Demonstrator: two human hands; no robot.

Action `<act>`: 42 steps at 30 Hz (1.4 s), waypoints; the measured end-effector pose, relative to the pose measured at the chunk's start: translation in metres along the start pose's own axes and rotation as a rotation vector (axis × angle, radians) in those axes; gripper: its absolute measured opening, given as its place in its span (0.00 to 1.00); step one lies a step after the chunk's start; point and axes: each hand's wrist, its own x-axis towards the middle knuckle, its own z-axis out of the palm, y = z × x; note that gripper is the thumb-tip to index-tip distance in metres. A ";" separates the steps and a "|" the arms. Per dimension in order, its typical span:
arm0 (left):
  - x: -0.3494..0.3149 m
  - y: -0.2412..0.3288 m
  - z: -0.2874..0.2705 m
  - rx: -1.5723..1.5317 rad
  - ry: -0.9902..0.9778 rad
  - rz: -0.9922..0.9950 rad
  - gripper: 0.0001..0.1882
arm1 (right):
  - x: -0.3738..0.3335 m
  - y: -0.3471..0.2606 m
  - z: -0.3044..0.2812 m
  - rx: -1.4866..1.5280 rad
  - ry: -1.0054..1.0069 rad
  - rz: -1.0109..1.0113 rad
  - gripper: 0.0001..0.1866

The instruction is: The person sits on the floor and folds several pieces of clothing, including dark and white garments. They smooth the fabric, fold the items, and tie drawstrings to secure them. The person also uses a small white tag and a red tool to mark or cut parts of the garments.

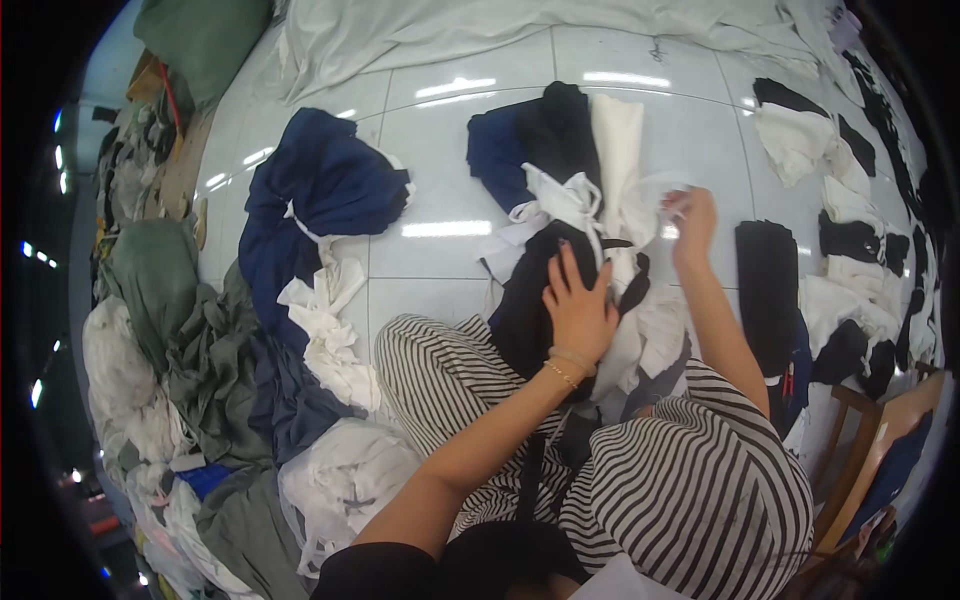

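My left hand [582, 310] lies flat with its fingers spread on a black cloth bundle [525, 295] in front of my knees. A white cloth strip [570, 200] is wrapped around the upper part of the bundle. Raised to the right, my right hand [692, 228] is closed on a thin white strip [655, 183], which is smeared by motion. Beyond the bundle lie folded black cloth [555, 125], navy cloth [497, 140] and a cream cloth roll [617, 150]. White cloth pieces [660, 325] sit beside my left hand.
To the left are a navy cloth pile [320, 180], crumpled white cloth [330, 320], grey-green cloth [215, 350] and a white plastic bag [350, 480]. A black cloth roll [767, 290], a red-handled tool [788, 385] and a wooden chair [870, 460] stand or lie right, on or above the tiled floor [425, 300].
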 end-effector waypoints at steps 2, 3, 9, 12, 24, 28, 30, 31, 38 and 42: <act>0.003 0.007 0.002 -0.014 0.000 0.022 0.33 | 0.040 0.003 -0.044 0.192 0.185 0.094 0.09; 0.003 0.011 0.004 -0.014 0.000 0.027 0.33 | 0.055 -0.001 -0.067 0.228 0.233 0.120 0.10; 0.001 0.019 0.026 -0.116 -0.008 -0.001 0.38 | -0.024 -0.041 0.018 -0.991 0.003 -0.852 0.27; -0.007 0.020 0.028 -0.260 -0.059 0.088 0.33 | -0.086 -0.020 0.066 -1.336 -0.560 -0.782 0.29; 0.015 -0.153 0.001 0.006 0.299 -0.406 0.12 | -0.080 -0.011 0.064 -1.065 -0.906 -0.648 0.12; 0.024 -0.187 0.008 -0.172 -0.095 -0.763 0.15 | -0.077 -0.009 0.060 -1.048 -0.898 -0.648 0.10; 0.029 -0.205 -0.001 -0.118 0.033 -0.704 0.12 | -0.076 -0.008 0.058 -1.044 -0.884 -0.660 0.10; 0.029 -0.214 -0.006 -0.140 0.176 -0.678 0.12 | -0.076 -0.007 0.058 -1.046 -0.878 -0.672 0.10; 0.060 -0.219 -0.031 -0.226 0.311 -0.123 0.16 | -0.079 -0.011 0.059 -1.001 -0.892 -0.604 0.10; 0.072 -0.178 -0.019 0.003 0.004 -0.220 0.16 | -0.077 -0.008 0.057 -1.016 -0.892 -0.599 0.10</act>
